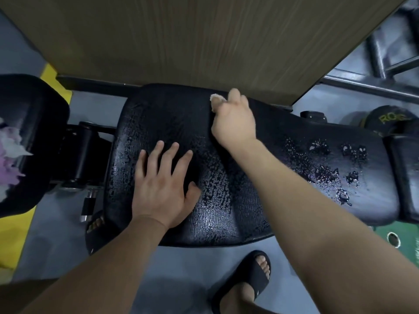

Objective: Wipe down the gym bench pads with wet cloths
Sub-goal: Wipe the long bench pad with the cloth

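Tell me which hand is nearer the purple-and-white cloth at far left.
Left. The left hand lies flat on the wet bench pad, closer to the purple-and-white cloth. The right hand grips a pale rag at the pad's far edge, farther off.

Black bench pad (158, 114) runs left to right, surface wet and streaked; droplet patches (328, 164) toward right end. Left hand (162, 184) flat on near middle, fingers spread. Right hand (233, 123) at far edge, gripping pale cloth (215, 100) against pad. Second black pad (34, 114) at left, apart, carries crumpled purple-white cloth (9, 150). Grey floor (176, 268) beneath.
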Demonstrator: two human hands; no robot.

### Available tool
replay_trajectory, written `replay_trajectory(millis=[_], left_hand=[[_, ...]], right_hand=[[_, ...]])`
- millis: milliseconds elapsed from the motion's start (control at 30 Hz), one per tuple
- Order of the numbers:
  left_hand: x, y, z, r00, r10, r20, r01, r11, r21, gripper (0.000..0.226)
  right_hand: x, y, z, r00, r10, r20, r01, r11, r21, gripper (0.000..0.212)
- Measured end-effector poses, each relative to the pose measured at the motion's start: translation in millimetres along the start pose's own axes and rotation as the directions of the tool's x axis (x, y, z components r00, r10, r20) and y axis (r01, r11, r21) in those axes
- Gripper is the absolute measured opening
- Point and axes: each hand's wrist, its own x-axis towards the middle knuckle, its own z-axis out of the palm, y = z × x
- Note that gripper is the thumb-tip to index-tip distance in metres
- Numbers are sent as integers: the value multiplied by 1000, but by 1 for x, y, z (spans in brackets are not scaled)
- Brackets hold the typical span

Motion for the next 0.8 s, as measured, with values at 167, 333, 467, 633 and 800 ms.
replay_trajectory(millis=[167, 333, 467, 633, 800], left_hand=[[0, 0, 1, 1000, -1, -1, 1, 1000, 4, 67], [0, -2, 0, 1000, 5, 5, -5, 1000, 4, 68], [0, -1, 1, 1000, 5, 5, -5, 1000, 2, 68], [0, -2, 1, 1000, 14, -11, -14, 1000, -7, 66], [0, -1, 2, 1000, 16, -18, -17, 1000, -8, 65]], right_hand=[[6, 44, -3, 935, 353, -41, -355, 931, -87, 36], [14, -26, 3, 986, 165, -14, -165, 986, 11, 36], [1, -2, -10, 998, 35, 49, -34, 999, -17, 37], [-18, 90, -19, 896, 443, 14, -439, 890, -123, 34], [-19, 62, -14, 889, 458, -12, -458, 888, -37, 36]])
